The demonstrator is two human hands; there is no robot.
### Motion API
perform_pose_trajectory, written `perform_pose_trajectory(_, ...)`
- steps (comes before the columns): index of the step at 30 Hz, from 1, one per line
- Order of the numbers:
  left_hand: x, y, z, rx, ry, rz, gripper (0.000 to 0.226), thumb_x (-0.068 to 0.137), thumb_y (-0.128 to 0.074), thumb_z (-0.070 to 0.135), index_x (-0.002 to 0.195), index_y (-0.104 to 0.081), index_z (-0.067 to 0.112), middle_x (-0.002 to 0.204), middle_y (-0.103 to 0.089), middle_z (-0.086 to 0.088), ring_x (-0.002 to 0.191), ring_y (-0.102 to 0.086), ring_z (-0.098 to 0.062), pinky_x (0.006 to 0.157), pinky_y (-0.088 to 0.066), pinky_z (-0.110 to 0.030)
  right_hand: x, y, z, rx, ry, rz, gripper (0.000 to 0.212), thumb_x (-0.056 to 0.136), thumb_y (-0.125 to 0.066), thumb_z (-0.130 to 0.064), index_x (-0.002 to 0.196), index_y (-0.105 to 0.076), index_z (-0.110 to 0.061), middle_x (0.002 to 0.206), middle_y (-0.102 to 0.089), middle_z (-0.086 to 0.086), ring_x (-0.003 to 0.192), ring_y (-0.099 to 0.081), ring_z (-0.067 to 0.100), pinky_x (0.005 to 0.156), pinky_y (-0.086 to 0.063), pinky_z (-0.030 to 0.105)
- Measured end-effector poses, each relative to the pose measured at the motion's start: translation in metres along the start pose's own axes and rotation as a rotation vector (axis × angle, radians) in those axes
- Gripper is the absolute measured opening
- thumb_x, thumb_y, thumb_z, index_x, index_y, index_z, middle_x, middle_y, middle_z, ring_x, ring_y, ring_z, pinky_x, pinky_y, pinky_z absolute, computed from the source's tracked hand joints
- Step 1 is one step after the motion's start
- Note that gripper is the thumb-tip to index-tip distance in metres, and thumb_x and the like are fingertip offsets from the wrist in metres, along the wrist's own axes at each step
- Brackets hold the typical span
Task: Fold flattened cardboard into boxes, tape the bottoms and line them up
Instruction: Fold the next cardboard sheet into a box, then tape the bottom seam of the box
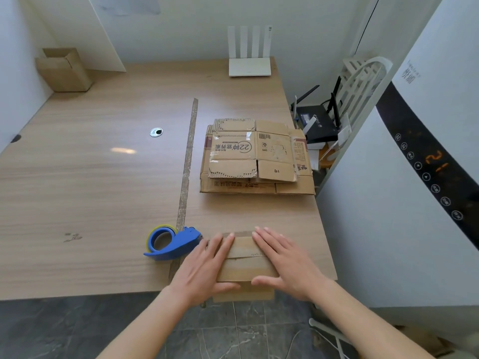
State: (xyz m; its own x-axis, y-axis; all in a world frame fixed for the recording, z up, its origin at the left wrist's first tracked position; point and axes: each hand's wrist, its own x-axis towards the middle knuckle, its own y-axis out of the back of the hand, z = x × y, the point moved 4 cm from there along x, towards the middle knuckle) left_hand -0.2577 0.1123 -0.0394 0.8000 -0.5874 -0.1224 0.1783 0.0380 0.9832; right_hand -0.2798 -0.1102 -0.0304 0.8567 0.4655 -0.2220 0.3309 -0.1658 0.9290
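A small folded cardboard box stands at the table's front edge, its closed flaps facing up. My left hand lies flat on its left side with straight fingers, the thumb along the near edge. My right hand presses flat on its right side the same way. A blue tape dispenser lies on the table just left of my left hand. A stack of flattened cardboard sits further back on the right. One folded box stands in the far left corner.
A white router stands at the table's back edge. A worn strip runs down the tabletop, with a cable hole left of it. A tall white appliance and a black router are off the right edge.
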Motion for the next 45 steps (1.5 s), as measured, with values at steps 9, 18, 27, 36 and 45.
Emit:
perform_pose_trajectory(9, 0.035, 0.009, -0.016, -0.091, 0.122, 0.054, 0.11, 0.08, -0.04, 0.088, 0.16, 0.003, 0.027, 0.155, -0.02, -0.002, 0.136, -0.031, -0.025, 0.11, -0.037, -0.04, 0.027, 0.009, 0.016, 0.085, -0.155, 0.101, 0.089, 0.097, -0.034, -0.074, 0.163, 0.008, -0.032, 0.168, 0.018, -0.016, 0.155, 0.018, 0.004, 0.124, 0.001, 0.029)
perform_pose_trajectory(18, 0.024, 0.017, -0.047, -0.291, 0.305, 0.18, 0.089, 0.089, -0.029, 0.081, 0.16, -0.011, 0.031, 0.167, -0.005, 0.008, 0.153, -0.008, -0.014, 0.123, -0.018, -0.039, 0.034, 0.014, 0.02, 0.024, -0.179, 0.098, 0.091, 0.089, -0.015, -0.082, 0.163, 0.009, -0.034, 0.168, 0.017, -0.016, 0.155, 0.017, 0.004, 0.129, 0.002, 0.034)
perform_pose_trajectory(27, -0.01, -0.036, -0.107, -0.043, 0.606, 0.072, 0.072, 0.092, -0.059, 0.054, 0.154, -0.029, 0.031, 0.092, -0.058, -0.003, 0.076, -0.06, -0.026, 0.068, -0.046, -0.036, 0.035, 0.013, 0.019, 0.057, -0.184, 0.094, 0.092, 0.088, -0.012, -0.084, 0.161, 0.012, -0.034, 0.167, 0.021, -0.016, 0.154, 0.021, 0.003, 0.129, 0.005, 0.033)
perform_pose_trajectory(36, 0.028, 0.112, -0.077, -0.72, 0.41, 0.162, 0.05, 0.075, -0.052, 0.08, 0.116, -0.058, 0.052, 0.092, -0.07, 0.021, 0.078, -0.067, -0.004, 0.067, -0.057, -0.036, 0.035, 0.028, 0.011, 0.196, -0.236, 0.093, 0.092, 0.093, -0.049, -0.071, 0.164, -0.005, -0.033, 0.169, 0.007, -0.019, 0.156, 0.007, 0.003, 0.129, -0.005, 0.031)
perform_pose_trajectory(45, 0.085, 0.115, -0.004, -0.331, 0.223, -0.051, 0.053, 0.082, -0.047, 0.083, 0.119, -0.063, 0.049, 0.095, -0.067, 0.02, 0.082, -0.061, -0.001, 0.069, -0.053, -0.026, 0.031, 0.02, 0.016, 0.498, -0.225, 0.159, 0.092, 0.089, -0.072, -0.052, 0.163, -0.018, -0.039, 0.168, -0.006, -0.027, 0.154, 0.003, -0.008, 0.128, -0.013, 0.029)
